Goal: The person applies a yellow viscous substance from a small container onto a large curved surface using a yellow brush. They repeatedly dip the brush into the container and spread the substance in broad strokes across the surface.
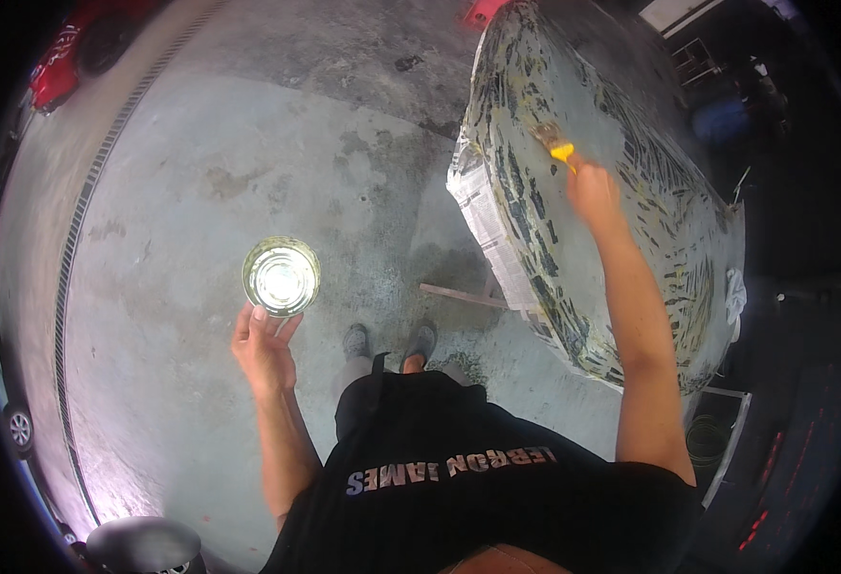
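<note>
In my left hand is an open metal can, its shiny ringed inside facing up; the fingers grip its near side. Bright glare hides how much it holds. My right hand is closed around the yellow handle of a paintbrush. Its bristles lie against, or just over, a large curved panel to my right. Dark and yellowish streaks cover much of that grey panel. Newspaper masking lines the panel's left edge.
A wooden bar juts from under the panel near my feet. Stained concrete floor spreads to the left, crossed by a long drain grate. A red vehicle stands far left, and a coiled hose lies at lower right.
</note>
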### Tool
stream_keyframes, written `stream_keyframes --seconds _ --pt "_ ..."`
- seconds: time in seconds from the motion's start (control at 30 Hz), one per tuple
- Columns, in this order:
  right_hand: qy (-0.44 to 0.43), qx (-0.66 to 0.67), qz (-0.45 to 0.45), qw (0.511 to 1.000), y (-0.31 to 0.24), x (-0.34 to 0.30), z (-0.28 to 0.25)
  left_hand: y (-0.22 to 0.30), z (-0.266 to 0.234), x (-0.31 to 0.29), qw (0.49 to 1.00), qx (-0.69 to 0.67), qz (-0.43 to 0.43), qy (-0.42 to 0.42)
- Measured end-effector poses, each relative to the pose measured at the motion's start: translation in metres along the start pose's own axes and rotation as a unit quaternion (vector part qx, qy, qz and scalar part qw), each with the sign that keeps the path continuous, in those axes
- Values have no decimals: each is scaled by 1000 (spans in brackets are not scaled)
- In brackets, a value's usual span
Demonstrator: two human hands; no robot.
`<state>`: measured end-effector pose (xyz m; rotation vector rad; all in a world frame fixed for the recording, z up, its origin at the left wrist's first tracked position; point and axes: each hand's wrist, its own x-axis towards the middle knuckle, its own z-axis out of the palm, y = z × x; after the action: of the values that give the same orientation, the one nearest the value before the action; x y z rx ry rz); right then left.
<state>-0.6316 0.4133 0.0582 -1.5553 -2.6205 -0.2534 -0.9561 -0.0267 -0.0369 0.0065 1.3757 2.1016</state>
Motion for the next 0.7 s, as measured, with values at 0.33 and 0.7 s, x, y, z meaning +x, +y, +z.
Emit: stream_keyframes --seconds 0.33,0.7 --pt "21 316 113 942 39 -7 -67 -3 -10 6 1000 -18 5 16" --pt "-77 304 189 930 74 -50 -33 0 -18 9 1000 -11 9 15"
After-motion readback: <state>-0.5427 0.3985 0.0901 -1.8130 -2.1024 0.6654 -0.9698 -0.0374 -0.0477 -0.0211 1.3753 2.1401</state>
